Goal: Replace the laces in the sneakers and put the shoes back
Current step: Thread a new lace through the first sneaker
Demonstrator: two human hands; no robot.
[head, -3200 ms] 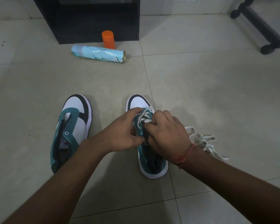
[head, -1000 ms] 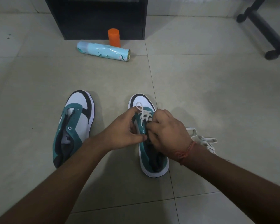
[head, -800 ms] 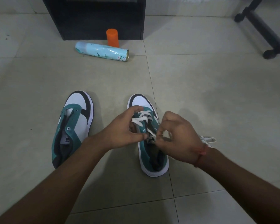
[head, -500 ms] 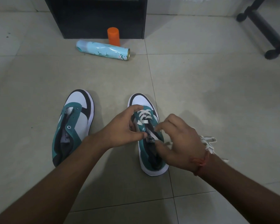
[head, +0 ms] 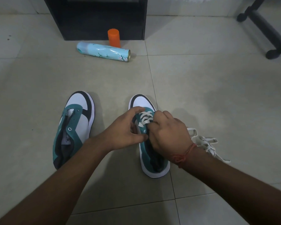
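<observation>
Two teal, white and black sneakers stand on the tiled floor, toes away from me. The left sneaker (head: 75,125) has no lace. The right sneaker (head: 150,159) has a white lace (head: 144,118) threaded through its front eyelets. My left hand (head: 125,130) grips the right sneaker's left eyelet flap. My right hand (head: 168,132) covers the right flap, fingers curled at the lace; the fingertips are hidden. Loose white lace (head: 206,144) lies in a heap on the floor just right of my right wrist.
A light blue spray can (head: 103,51) lies on its side farther ahead, with an orange cap (head: 114,38) standing behind it against a black cabinet (head: 96,17). A black furniture leg (head: 266,28) crosses the top right corner.
My right hand drew back from the shoe with the lace, then came forward again onto the eyelets. My left hand stayed on the shoe. The lace crossings look tighter.
</observation>
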